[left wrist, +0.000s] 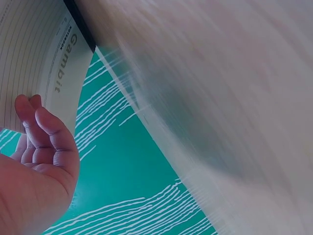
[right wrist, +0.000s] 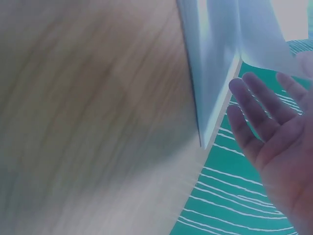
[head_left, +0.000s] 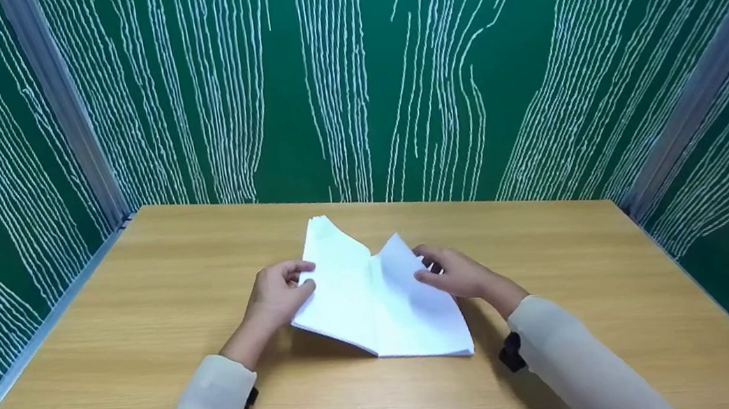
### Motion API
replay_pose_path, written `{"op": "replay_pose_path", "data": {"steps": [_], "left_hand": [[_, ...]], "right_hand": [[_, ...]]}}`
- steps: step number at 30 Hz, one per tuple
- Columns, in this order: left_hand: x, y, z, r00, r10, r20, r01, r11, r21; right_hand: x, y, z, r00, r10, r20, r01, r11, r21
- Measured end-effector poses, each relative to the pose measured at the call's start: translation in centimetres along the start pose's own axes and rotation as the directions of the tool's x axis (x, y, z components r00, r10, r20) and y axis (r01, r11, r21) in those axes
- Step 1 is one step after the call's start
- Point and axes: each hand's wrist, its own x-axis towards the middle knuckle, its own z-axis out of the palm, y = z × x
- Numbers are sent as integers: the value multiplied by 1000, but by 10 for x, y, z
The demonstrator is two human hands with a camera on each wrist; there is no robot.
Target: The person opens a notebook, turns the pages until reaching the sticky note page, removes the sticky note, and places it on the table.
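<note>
The open notebook [head_left: 352, 297] is in front of me over the table [head_left: 142, 332], its left edge gripped between thumb and fingers of my left hand [head_left: 274, 292], while my right hand [head_left: 460, 274] pinches the edge of a lifted page [head_left: 396, 272]. I expect it to be light and floppy, the thin paper creasing easily, so the outer edges are best held gently.
</note>
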Motion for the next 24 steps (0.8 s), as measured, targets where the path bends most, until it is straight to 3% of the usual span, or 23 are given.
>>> {"op": "replay_pose_path", "data": {"steps": [3,10,17,24], "left_hand": [[0,0,0,1000,-2,1,2,1000,0],[0,1,-1,1000,3,-10,-3,1000,6],[0,1,1,1000,-21,-3,21,1000,2],[-1,2,0,1000,-7,6,7,1000,-10]], "right_hand": [[0,-4,0,999,-33,20,32,999,39],[1,-14,5,977,-203,57,199,978,68],[0,-30,17,965,-233,118,239,970,-39],[1,-44,32,949,-275,157,300,939,-170]]}}
